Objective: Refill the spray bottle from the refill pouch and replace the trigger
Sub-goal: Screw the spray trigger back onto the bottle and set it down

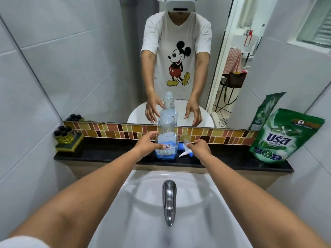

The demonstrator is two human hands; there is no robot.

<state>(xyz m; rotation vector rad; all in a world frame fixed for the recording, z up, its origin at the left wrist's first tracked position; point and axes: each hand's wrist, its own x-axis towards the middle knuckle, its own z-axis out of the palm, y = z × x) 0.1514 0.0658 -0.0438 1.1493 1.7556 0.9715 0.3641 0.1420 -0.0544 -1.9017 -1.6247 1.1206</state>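
Bright, even light; edges fisheye-bent; slightly soft.

The green pouch point(284, 135) at three o'clock carries large white Thai lettering and a circled "5" on its top band. The bottle point(166, 142) label at centre shows partly hidden script ending "'s"; the rest is unreadable.

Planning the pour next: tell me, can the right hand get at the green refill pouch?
Probably yes: the right hand is open, and bare black ledge lies between it and the upright refill pouch.
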